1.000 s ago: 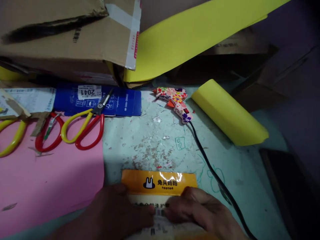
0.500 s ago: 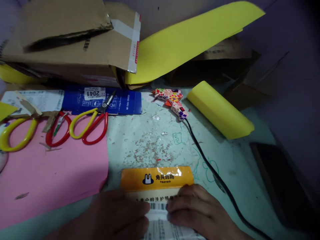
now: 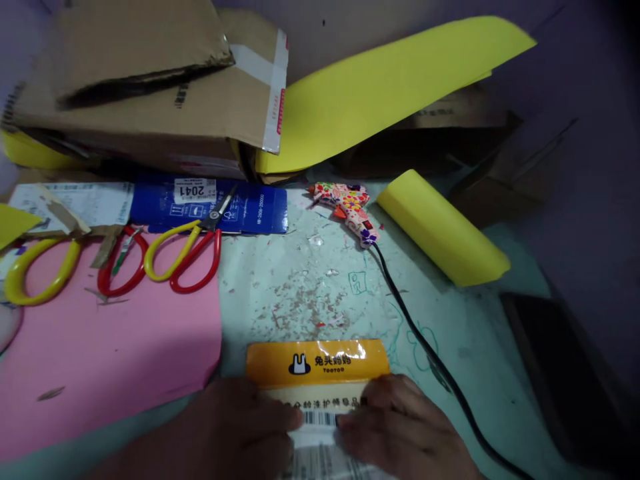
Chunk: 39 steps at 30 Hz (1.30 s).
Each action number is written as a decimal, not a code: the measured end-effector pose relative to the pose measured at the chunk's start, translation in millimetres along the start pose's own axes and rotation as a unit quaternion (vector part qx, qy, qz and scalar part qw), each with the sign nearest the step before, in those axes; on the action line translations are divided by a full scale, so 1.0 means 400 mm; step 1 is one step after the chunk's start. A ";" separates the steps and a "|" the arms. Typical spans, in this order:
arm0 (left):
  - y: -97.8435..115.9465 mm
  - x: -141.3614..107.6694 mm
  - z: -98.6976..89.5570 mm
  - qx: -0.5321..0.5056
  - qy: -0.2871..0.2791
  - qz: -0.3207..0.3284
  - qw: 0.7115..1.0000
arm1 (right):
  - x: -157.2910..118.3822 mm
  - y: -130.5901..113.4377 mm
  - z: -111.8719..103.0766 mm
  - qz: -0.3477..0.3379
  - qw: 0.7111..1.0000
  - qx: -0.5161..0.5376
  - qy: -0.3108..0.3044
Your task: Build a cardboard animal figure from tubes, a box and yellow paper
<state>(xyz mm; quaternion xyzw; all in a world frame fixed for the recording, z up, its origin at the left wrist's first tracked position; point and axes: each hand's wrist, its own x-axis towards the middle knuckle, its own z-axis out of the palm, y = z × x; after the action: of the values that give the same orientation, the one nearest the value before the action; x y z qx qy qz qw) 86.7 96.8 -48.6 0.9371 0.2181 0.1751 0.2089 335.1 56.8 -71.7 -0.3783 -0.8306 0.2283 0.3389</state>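
An orange-and-beige printed packaging piece (image 3: 320, 363) lies at the bottom centre, with a shipping label and barcode on its lower part. From its left side my left hand (image 3: 245, 427) holds it, the fingertips resting on the label. Opposite, my right hand (image 3: 405, 427) grips the right side with curled fingers over the same label. A narrow strip of barcode shows between the two hands. Its lower end runs out of view, and both thumbs are hard to make out in the shadow.
Beyond lie paper scraps, a flowered glue gun (image 3: 345, 203) with a black cord (image 3: 425, 347), and a rolled yellow sheet (image 3: 443, 230). Left are red-and-yellow scissors (image 3: 210, 223), a second pair (image 3: 43, 273) and pink paper (image 3: 150, 340). Cardboard boxes (image 3: 150, 113) stand behind; a dark phone-like slab (image 3: 555, 373) sits right.
The whole view has shifted slightly, so everything appears a little lower and further right. Both hands keep their hold on the packaging piece, almost unmoved.
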 end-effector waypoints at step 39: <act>0.037 -0.067 0.016 0.172 0.089 0.010 0.981 | 0.008 0.035 -0.074 -0.083 0.982 -0.054 -0.161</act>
<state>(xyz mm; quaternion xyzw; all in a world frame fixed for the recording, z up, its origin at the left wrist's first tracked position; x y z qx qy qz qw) 71.9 69.8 -53.5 0.9417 0.2535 0.2200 0.0225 361.8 71.5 -59.8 -0.2842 -0.9140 0.2121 0.1971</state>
